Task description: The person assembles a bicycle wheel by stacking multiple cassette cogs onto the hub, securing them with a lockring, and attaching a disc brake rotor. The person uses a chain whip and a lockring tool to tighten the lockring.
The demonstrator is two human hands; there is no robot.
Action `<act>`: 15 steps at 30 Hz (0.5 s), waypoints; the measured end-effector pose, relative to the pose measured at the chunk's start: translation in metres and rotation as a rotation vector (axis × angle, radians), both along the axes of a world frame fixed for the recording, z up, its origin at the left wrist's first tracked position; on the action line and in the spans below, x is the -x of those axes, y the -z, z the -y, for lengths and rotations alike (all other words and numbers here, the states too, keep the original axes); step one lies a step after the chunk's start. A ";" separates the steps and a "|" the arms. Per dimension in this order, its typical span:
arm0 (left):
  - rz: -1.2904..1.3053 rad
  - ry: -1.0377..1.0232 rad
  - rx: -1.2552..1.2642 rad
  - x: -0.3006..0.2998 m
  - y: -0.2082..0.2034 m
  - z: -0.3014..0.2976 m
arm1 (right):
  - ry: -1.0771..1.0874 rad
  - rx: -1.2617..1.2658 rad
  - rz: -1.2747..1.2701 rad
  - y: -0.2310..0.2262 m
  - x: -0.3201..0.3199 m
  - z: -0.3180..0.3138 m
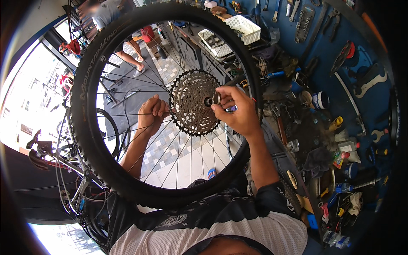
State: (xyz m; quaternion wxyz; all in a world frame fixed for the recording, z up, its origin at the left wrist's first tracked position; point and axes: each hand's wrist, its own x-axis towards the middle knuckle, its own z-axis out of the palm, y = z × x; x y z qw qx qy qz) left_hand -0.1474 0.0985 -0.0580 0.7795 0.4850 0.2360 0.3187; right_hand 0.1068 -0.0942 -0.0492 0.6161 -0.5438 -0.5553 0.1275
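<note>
One metal ring (216, 99), right of the cassette's (191, 104) centre | my right hand (239, 109) pinches it | my left hand (152, 112) curls at the cassette's left edge, grip unclear | I'd best keep the ring square, unforced

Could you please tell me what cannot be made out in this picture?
In the head view:
Left hand: curled fingers hide anything inside.
Metal part in the right hand: partly covered by fingers, too small to identify.
Cassette: right edge partly behind that hand.
Background person: partly hidden by the tyre.
Shirt: cut off at the lower edge.
</note>
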 end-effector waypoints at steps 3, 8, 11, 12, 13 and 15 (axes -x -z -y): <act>0.001 -0.011 -0.001 0.000 0.000 0.002 | 0.051 0.042 0.140 -0.001 0.004 -0.003; 0.017 0.006 0.010 0.001 0.001 0.001 | 0.104 0.055 0.245 -0.007 0.010 -0.006; 0.021 0.007 0.008 -0.001 0.000 0.002 | 0.132 0.069 0.282 -0.007 0.010 -0.008; 0.022 0.005 0.006 -0.001 0.000 0.002 | 0.145 0.077 0.292 -0.007 0.010 -0.009; 0.024 0.003 0.009 -0.001 0.001 0.002 | 0.157 0.085 0.302 -0.006 0.010 -0.009; 0.027 -0.001 0.014 -0.001 0.001 0.002 | 0.162 0.102 0.289 -0.005 0.011 -0.009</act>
